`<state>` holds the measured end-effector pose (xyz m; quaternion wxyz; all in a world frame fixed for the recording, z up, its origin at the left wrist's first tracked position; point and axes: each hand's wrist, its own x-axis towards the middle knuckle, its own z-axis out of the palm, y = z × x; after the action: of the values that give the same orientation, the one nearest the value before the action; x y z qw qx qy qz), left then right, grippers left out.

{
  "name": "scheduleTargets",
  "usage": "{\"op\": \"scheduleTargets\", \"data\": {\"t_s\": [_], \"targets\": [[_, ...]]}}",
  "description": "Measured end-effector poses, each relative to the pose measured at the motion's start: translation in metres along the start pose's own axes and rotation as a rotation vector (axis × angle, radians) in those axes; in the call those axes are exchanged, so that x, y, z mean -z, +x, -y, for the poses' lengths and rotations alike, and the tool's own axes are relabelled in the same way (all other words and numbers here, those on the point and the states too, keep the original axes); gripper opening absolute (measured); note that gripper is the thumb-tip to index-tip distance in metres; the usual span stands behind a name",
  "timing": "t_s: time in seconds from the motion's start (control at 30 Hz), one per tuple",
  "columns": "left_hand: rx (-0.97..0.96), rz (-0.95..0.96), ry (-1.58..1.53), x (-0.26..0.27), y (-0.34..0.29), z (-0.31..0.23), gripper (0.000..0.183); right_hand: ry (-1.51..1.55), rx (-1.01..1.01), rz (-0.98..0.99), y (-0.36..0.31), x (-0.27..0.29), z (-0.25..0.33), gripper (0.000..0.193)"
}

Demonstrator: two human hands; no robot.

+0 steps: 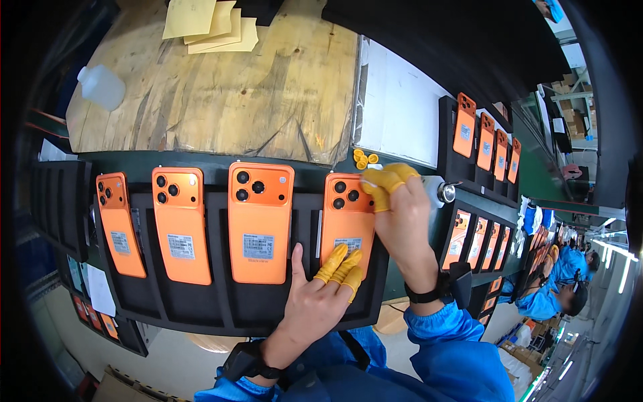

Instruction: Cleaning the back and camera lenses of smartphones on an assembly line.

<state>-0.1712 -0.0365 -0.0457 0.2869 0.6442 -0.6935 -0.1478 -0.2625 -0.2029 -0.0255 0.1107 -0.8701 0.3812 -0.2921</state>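
1. Orange phones (179,224), three, backs up, on a black tray (220,288).
2. Left hand (313,305): spread open, yellow finger covers (332,265) resting on the lower back of the end phone (341,224), not gripping.
3. End phone: at the tray's right end; likely fairly light, stiff, slick, its lenses (339,203) easily scratched; best taken by the long side edges.
4. Right hand (404,211): fingers bunched at that phone's upper right corner; whether pinching anything, cannot tell.

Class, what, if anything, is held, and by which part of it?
The left hand rests open on one orange phone, low on its back; whether the right hand, over its upper corner, holds anything cannot be told.
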Motion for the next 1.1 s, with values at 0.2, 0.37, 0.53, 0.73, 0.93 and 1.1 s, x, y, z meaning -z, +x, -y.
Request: {"op": "scheduleTargets", "data": {"t_s": [0.2, 0.37, 0.53, 0.73, 0.93, 1.1], "targets": [[-0.001, -0.149, -0.039, -0.005, 0.001, -0.001, 0.021, -0.025, 0.053, 0.102, 0.005, 0.004, -0.004, 0.018], [0.002, -0.033, -0.004, 0.0, 0.0, 0.0, 0.019, 0.006, 0.061, 0.017, 0.005, 0.004, -0.002, 0.025], [-0.005, -0.04, -0.012, 0.001, 0.0, 0.001, 0.022, 0.009, 0.03, 0.009, 0.0, -0.006, 0.0, 0.023], [-0.009, -0.063, -0.011, -0.002, -0.001, 0.002, 0.023, -0.087, -0.11, -0.069, -0.016, -0.004, -0.001, 0.015], [0.007, -0.081, -0.008, -0.003, 0.003, -0.001, 0.02, -0.123, -0.238, -0.154, -0.034, -0.002, 0.019, 0.014], [0.013, -0.085, 0.009, -0.002, 0.002, -0.001, 0.018, -0.108, -0.194, -0.086, -0.056, 0.004, 0.027, 0.018]]}}
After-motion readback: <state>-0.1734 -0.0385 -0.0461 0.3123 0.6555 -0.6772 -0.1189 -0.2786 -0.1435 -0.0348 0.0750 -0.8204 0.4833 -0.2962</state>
